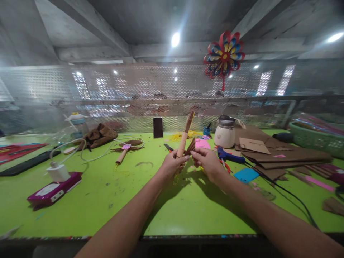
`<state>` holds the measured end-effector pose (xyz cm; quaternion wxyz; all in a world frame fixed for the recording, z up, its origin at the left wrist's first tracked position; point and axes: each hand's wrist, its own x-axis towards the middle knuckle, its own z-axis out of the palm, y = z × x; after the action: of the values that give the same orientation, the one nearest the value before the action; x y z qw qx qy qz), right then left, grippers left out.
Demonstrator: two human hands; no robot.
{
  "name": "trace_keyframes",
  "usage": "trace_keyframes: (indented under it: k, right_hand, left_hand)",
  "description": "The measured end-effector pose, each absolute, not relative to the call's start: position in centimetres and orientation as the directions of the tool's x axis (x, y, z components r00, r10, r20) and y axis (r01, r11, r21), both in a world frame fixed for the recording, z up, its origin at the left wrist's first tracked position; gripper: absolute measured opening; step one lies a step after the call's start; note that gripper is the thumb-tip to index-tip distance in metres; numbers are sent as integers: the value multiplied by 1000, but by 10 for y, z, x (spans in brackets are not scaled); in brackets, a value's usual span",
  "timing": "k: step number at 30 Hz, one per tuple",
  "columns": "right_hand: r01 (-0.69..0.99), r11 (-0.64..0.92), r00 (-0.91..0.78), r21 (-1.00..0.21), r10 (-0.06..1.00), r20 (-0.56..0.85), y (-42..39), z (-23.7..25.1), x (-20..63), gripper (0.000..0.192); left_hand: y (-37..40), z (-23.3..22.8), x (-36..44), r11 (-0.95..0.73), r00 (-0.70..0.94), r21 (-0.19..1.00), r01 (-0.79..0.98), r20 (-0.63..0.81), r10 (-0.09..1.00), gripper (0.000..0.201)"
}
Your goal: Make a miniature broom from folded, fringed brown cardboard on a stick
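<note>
Table (80, 200): we see a bright green top running from the mesh screen at the far edge to the near edge, where our forearms come in; its left and right ends are cut off by the frame.
Cardboard sheets (282, 154): a brown stack toward the far right corner, its lower layers hidden under the top pieces.
Basket (317, 138): green, at the right edge, half cut off; we cannot make out what lies in it.
Jar (225, 132): cream-coloured with a dark lid, near the far edge, just left of the cardboard.
Glue gun (228, 156): blue, lying just right of our hands, its cord trailing off to the near right.
Left hand (172, 163): fingers closed around the lower end of the paper tube, mid-table.
Paper tube (184, 138): brown, standing nearly upright and leaning a little right; its base is hidden in our grip.
Right hand (206, 161): fingertips pinched together on the folded brown piece, touching the left hand's fingertips.
Folded brown piece (191, 146): pleated, pressed against the tube; mostly hidden, so we cannot tell its full shape.
</note>
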<state>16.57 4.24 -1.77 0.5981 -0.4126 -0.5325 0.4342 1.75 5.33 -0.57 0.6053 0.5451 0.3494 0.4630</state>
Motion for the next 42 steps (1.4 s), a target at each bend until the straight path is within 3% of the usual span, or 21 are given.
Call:
trace_keyframes:
  k: [9,36,39,42]
  right_hand:
    - [-172,212,-41,-962,974,222,49,-22,174,31]
    - [-138,181,-76,-974,978,192,47,-17,179,35]
    - [-84,187,-13,-979,982,189,48,-10,185,37]
    - [119,227,175,-967,954,246,56,-3,208,33]
  left_hand:
    - [53,-4,15,13,334,976,-218,62,941,20]
    - [54,-6,16,61,309,973,-225,12,951,16]
    - [53,-5,16,72,303,972,-222,-1,953,17]
    - [55,-4,16,64,268,973,-223,-2,963,15]
